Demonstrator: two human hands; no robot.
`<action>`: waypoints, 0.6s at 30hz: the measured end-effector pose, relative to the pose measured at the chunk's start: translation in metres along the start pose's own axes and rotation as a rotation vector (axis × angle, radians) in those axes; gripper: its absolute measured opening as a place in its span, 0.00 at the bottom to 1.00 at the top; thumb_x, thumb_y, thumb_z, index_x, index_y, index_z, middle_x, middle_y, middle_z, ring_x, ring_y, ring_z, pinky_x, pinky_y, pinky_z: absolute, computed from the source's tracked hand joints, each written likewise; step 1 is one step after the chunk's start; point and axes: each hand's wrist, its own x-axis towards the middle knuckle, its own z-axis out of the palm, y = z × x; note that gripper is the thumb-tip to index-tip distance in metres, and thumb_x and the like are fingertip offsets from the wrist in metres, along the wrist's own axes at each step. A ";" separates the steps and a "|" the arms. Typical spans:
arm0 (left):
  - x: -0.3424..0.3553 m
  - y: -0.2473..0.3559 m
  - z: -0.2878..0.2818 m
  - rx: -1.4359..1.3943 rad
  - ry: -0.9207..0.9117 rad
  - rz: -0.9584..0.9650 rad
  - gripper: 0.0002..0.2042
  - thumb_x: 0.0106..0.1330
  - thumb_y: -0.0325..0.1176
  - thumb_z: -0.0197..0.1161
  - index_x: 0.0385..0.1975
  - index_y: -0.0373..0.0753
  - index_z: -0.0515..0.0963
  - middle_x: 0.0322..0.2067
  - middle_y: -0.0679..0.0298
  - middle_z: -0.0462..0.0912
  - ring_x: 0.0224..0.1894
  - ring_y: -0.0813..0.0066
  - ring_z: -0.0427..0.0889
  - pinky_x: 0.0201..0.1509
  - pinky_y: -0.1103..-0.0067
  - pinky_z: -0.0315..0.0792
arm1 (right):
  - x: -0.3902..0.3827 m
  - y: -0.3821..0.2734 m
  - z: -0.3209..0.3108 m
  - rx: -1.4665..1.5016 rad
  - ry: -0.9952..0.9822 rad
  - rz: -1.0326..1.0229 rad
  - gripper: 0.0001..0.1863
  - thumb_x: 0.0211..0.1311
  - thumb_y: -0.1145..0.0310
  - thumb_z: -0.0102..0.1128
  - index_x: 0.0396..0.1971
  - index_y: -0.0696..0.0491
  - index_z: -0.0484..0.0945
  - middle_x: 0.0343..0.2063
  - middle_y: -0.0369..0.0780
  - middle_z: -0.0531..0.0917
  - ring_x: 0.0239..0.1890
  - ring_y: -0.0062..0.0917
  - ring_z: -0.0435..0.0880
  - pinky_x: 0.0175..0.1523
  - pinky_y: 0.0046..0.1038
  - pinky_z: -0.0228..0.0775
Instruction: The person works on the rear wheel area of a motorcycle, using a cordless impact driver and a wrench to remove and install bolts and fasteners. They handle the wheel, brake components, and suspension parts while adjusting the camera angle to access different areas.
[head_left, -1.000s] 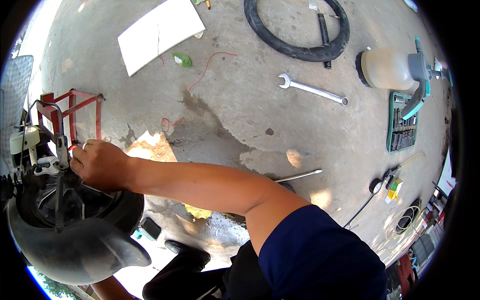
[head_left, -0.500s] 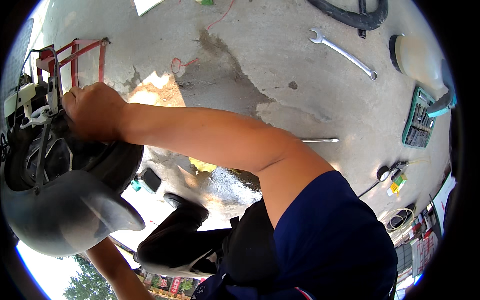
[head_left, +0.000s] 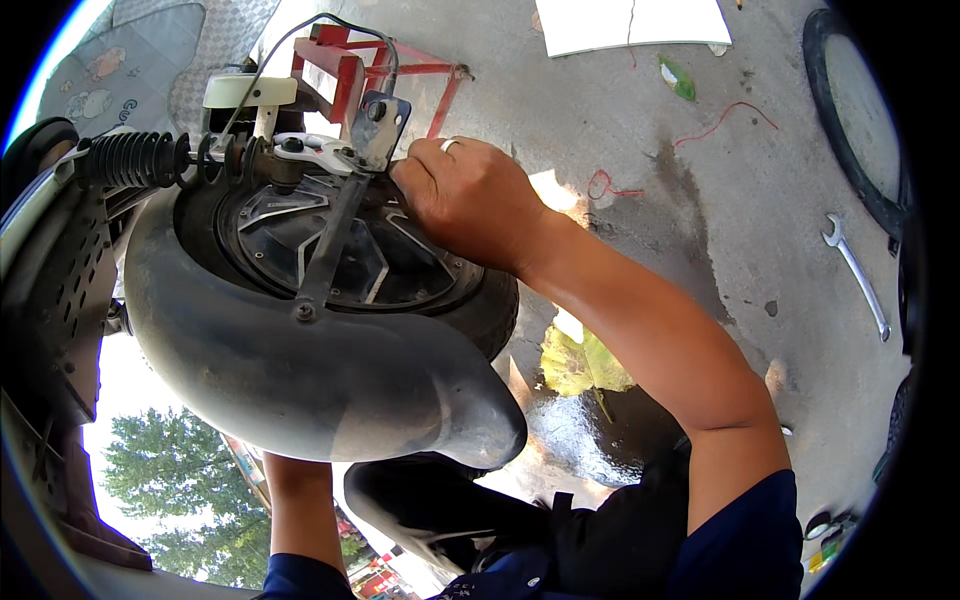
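A scooter wheel (head_left: 492, 312) with a dark hub (head_left: 370, 250) lies under a grey mudguard (head_left: 330, 385). My right hand (head_left: 465, 195) is closed at the axle end, beside a metal bracket plate (head_left: 380, 130); what its curled fingers grip is hidden. A flat dark stay (head_left: 335, 240) runs from there to a bolt on the mudguard. Near the plate sits a silver brake lever arm (head_left: 318, 150), with a black cable (head_left: 270, 72) looping above. My left forearm (head_left: 298, 500) rises behind the mudguard, which covers that hand.
A coil-spring shock absorber (head_left: 135, 160) stands left of the wheel. Behind is a red metal stand (head_left: 440, 105). On the concrete lie a combination wrench (head_left: 860, 275), a black tyre (head_left: 850, 130), a white board (head_left: 630, 25), red wire (head_left: 720, 128) and a yellow leaf (head_left: 580, 360).
The view has swung left, so the wheel, mudguard and shock absorber show more fully. My right hand stays closed at the axle end; my left arm is still behind the mudguard.
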 end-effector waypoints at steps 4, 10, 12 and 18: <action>0.001 0.000 -0.001 -0.013 -0.002 -0.020 0.24 0.68 0.41 0.60 0.57 0.34 0.64 0.48 0.59 0.71 0.51 0.72 0.69 0.55 0.76 0.65 | -0.001 0.000 -0.002 -0.027 -0.046 0.002 0.04 0.49 0.74 0.57 0.25 0.54 0.72 0.23 0.43 0.77 0.20 0.32 0.81 0.24 0.32 0.73; 0.015 -0.014 0.011 -0.070 0.013 -0.045 0.23 0.68 0.42 0.60 0.55 0.34 0.65 0.46 0.59 0.72 0.49 0.72 0.70 0.53 0.76 0.66 | -0.013 -0.002 0.010 0.069 0.004 0.192 0.05 0.53 0.73 0.59 0.26 0.54 0.71 0.23 0.42 0.77 0.20 0.34 0.81 0.24 0.33 0.73; 0.023 -0.027 0.010 -0.085 0.019 -0.074 0.23 0.68 0.42 0.60 0.54 0.34 0.66 0.46 0.60 0.72 0.48 0.73 0.70 0.52 0.76 0.66 | -0.010 -0.007 0.014 0.158 0.045 0.213 0.07 0.54 0.72 0.61 0.27 0.54 0.72 0.23 0.42 0.77 0.21 0.35 0.81 0.26 0.34 0.73; 0.045 -0.071 0.030 -0.229 0.031 -0.186 0.22 0.68 0.43 0.59 0.53 0.33 0.67 0.44 0.60 0.73 0.46 0.73 0.70 0.51 0.76 0.66 | 0.002 -0.007 0.006 0.239 0.009 0.194 0.08 0.53 0.70 0.66 0.29 0.54 0.75 0.23 0.41 0.78 0.24 0.37 0.81 0.29 0.35 0.73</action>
